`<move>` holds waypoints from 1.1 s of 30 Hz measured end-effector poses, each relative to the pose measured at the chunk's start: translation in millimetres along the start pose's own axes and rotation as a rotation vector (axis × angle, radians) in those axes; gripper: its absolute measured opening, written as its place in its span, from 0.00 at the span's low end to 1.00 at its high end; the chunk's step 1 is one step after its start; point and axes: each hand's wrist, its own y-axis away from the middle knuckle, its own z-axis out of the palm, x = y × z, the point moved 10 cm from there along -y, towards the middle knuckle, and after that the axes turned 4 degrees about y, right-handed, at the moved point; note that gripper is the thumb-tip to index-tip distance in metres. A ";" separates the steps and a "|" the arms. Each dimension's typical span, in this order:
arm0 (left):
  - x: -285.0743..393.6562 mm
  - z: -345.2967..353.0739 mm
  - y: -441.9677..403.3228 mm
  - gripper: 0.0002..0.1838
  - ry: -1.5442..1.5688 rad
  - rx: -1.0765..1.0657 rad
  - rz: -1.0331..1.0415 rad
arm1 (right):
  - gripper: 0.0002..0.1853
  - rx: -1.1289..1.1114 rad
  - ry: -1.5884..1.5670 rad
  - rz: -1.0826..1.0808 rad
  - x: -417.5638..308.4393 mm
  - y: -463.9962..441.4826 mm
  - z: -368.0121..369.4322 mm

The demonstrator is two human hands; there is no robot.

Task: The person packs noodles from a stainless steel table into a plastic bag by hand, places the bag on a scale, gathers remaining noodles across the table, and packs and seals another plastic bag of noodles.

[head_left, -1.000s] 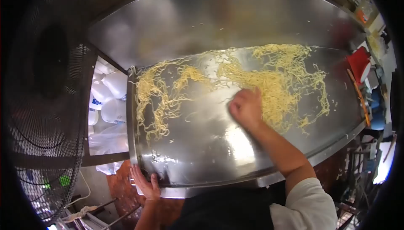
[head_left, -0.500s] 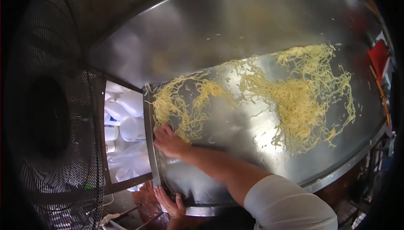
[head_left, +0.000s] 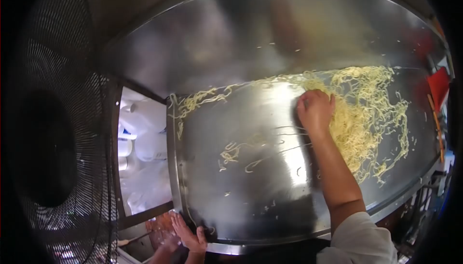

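Yellow noodles (head_left: pixel 354 131) lie in a heap on the right half of a shiny metal worktop (head_left: pixel 241 182). My right hand (head_left: pixel 316 112) is at the heap's left edge, fingers curled down and drawn together against the strands; its fingertips are partly hidden. A few thin noodles trail left from under the wrist. Down at the worktop's front left corner, my left hand (head_left: pixel 188 233) rests by the rim with fingers stretched out, holding nothing. Thinner strands (head_left: pixel 200 100) remain along the back edge, and a small clump (head_left: pixel 230 153) lies mid-left.
A large black mesh fan (head_left: pixel 62 133) stands close on the left. Between it and the worktop are white plastic containers (head_left: pixel 149 138) in a framed opening. A tall metal back panel (head_left: pixel 241 37) rises behind. At right hang a red object (head_left: pixel 438 88) and an orange stick (head_left: pixel 435 124).
My right hand has swept from the left end to the main heap, carrying most of the left-hand noodles rightward. My left hand stays near the front corner.
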 end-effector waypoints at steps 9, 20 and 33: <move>-1.1 -25.7 16.1 0.45 0.511 0.555 -0.130 | 0.37 -0.186 -0.448 -0.780 -313.4 36.7 121.7; -3.2 -8.4 13.3 0.42 0.393 0.492 -0.124 | 0.08 -0.218 -0.290 -0.646 -322.7 -7.1 187.8; -20.0 25.3 6.0 0.42 0.435 0.492 -0.136 | 0.10 -0.345 0.576 0.039 116.4 -77.9 6.5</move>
